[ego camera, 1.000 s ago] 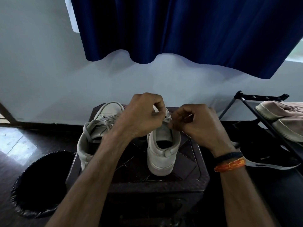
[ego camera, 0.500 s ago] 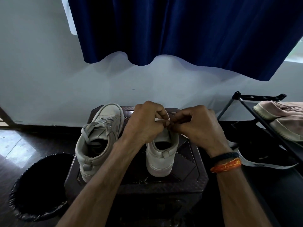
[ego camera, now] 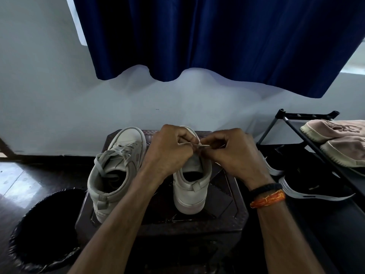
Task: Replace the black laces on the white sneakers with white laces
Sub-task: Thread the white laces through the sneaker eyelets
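Forearms enter from the near edge and meet over the right sneaker (ego camera: 190,186), which stands heel toward me on the dark tabletop (ego camera: 227,212). My left hand (ego camera: 169,149) and right hand (ego camera: 235,153) are curled and close together above its tongue, each pinching a stretch of white lace (ego camera: 201,145); only a short taut piece shows between the fingertips, and the eyelets beneath are hidden by the knuckles. I judge the lace light, limp and flat, likely to twist or slide between fingers, so the best hold is near its stiff tip, close to the eyelet, with the other hand keeping the slack tight. The sneaker itself looks light with a firm sole and soft upper; I would steady it at the collar or sidewall so it does not tip as I pull. Beside it to the left, the second sneaker (ego camera: 116,171) already carries pale lacing, loosely looped. Farther left on the floor stands a lined bin (ego camera: 41,230); to the right, a rack (ego camera: 308,125) holds pink shoes (ego camera: 339,139). A blue curtain (ego camera: 217,36) hangs beyond.
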